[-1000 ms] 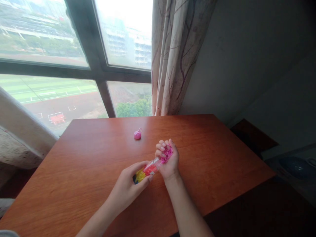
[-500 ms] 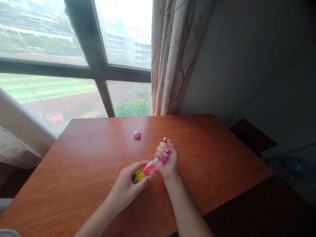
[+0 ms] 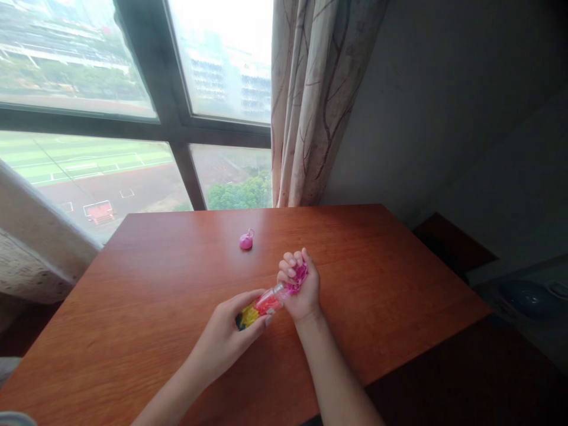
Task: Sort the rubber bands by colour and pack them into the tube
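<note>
My left hand [image 3: 235, 322] is closed round a small clear bottle [image 3: 268, 302] with yellow, red and dark contents in layers. The bottle lies tilted, its mouth against the palm of my right hand [image 3: 304, 290]. That hand is turned palm up with fingers curled over a heap of small shiny pink pieces [image 3: 298, 278]; what kind they are is too small to tell. Beyond both hands a round pink cap [image 3: 246, 240] with a loop on top sits on the table.
The brown wooden table [image 3: 155, 296] reaches to a window [image 3: 177, 130] and a patterned curtain [image 3: 306, 100]. At the lower left corner shows the rim of a round container [image 3: 18, 419]. A dark surface lies at the lower right.
The fingers of my right hand have loosened a little, so more of the pink pieces show. My left hand and the bottle have hardly moved.
</note>
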A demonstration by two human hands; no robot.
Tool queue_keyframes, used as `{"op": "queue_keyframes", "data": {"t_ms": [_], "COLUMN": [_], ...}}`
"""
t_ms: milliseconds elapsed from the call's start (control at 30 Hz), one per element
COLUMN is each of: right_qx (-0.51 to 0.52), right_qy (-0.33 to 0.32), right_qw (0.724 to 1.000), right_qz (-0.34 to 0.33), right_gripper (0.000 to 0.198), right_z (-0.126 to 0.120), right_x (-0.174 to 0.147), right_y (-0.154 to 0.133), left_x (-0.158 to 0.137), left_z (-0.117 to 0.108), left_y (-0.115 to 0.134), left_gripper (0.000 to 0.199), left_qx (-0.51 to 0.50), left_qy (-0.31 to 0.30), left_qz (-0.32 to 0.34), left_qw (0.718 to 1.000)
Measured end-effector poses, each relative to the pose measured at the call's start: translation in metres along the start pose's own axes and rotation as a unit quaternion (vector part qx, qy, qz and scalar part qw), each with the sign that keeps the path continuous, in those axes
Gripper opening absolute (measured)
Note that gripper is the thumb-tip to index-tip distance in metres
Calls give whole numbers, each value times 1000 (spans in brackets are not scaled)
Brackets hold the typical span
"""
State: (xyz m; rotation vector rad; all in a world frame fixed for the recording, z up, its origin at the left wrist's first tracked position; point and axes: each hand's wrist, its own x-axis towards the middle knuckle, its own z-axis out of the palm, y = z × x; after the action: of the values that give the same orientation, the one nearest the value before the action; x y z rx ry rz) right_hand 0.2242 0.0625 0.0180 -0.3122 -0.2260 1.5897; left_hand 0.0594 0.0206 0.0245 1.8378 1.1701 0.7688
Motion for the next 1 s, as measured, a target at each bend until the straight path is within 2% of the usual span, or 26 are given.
{"op": "queue_keyframes", "data": {"t_ms": [367, 467, 833, 1000], "right_qx": [-89, -93, -88, -70], "right_qy": [24, 22, 46, 40], "right_qw": [994, 994, 995, 996], "right_qz": [-57, -54, -31, -43], "right_gripper": [52, 51, 12, 9], "right_z": [8, 9, 7, 7], "right_x": [-2, -3, -6, -7], "right_y": [13, 18, 28, 30], "left_x": [1, 2, 3, 4], "left_z": [-2, -1, 2, 5], "left_y": [2, 1, 2, 0], "left_gripper": [37, 37, 37, 42], "left_qx": [12, 11, -26, -54], "left_qy": [5, 13, 39, 52], "left_qz": [-4, -1, -12, -40], "left_qw": [1000, 1000, 999, 996]}}
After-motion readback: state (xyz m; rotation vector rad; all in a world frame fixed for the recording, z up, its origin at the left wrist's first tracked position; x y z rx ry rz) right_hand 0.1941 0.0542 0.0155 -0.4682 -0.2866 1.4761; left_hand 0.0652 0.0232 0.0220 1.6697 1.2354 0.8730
